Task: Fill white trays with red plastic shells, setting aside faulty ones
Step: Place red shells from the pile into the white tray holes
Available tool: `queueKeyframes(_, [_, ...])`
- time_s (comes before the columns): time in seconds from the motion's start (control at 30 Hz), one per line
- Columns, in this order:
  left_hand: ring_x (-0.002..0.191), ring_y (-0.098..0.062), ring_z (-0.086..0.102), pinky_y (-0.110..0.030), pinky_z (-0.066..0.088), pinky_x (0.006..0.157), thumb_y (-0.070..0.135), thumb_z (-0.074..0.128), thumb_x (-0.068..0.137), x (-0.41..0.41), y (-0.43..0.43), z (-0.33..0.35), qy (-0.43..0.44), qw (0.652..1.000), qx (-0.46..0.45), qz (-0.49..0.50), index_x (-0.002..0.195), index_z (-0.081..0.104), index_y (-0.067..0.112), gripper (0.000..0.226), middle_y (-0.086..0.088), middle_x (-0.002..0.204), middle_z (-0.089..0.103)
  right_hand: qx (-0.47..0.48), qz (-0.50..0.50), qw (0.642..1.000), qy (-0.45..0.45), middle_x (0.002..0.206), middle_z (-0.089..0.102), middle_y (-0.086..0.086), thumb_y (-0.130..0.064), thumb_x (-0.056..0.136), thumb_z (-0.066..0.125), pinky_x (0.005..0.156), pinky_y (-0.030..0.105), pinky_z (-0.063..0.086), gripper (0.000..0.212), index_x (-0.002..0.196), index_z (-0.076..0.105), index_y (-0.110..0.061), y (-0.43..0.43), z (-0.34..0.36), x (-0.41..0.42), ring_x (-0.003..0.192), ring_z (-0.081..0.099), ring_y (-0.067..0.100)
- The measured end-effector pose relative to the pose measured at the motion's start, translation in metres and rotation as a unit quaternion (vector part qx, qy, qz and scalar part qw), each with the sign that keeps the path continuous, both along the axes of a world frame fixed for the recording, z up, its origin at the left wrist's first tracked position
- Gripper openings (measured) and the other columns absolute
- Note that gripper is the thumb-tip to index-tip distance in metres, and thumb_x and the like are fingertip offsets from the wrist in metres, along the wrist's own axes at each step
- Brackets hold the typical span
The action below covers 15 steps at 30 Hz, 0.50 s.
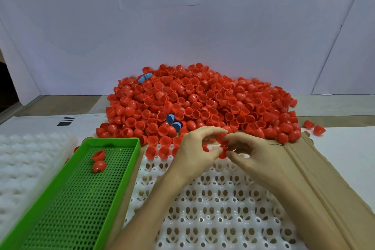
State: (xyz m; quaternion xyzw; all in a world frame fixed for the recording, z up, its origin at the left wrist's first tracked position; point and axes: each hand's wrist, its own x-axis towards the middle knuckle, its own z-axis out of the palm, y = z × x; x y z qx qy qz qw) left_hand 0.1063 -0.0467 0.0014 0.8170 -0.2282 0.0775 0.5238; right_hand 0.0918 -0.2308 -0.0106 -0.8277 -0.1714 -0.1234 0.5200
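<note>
the scene is lit brightly and evenly by diffuse light, and a cool violet cast is given to the wall [253, 36]. small highlights are seen on the red shells [198, 103]. straight lines are bowed near the edges, and the white tray [30, 158] at left is rendered soft.

The white moulded plastic tray [213, 209] lies centred on the bench [345, 148]. At its 12 o'clock is the heap of red hemispherical plastic shells [203, 103]. At 9 o'clock is the green perforated plastic basket [81, 199], with two shells [98, 160] in its far end. Beyond the basket is a second white tray [30, 164]. At 3 o'clock is the brown corrugated cardboard sheet [316, 178].
</note>
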Motion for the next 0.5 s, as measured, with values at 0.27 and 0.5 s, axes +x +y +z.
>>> queueKeyframes(0.27, [0.101,0.004,0.066,-0.014,0.053,0.089,0.012,0.069,0.093,-0.0008,-0.0014,0.0007,0.002,1.000,-0.028,0.010,0.123,0.071,0.028,0.034,0.016,0.111,0.072,0.041,0.003,0.999,-0.019,0.092,0.076,-0.004,0.002,0.084,0.077,0.080,0.031,0.060,0.026,0.099,0.076,-0.020,-0.0014,0.0016,0.0005,0.088,0.073,0.018])
queueKeyframes(0.5, [0.104,0.007,0.062,-0.010,0.049,0.087,0.006,0.067,0.093,-0.0011,-0.0013,0.0012,-0.024,0.999,-0.023,0.021,0.118,0.071,0.031,0.036,0.022,0.110,0.068,0.027,0.014,1.000,-0.007,0.089,0.075,-0.002,0.000,0.085,0.076,0.080,0.037,0.060,0.022,0.099,0.076,-0.017,-0.0013,0.0033,0.0001,0.085,0.073,0.020])
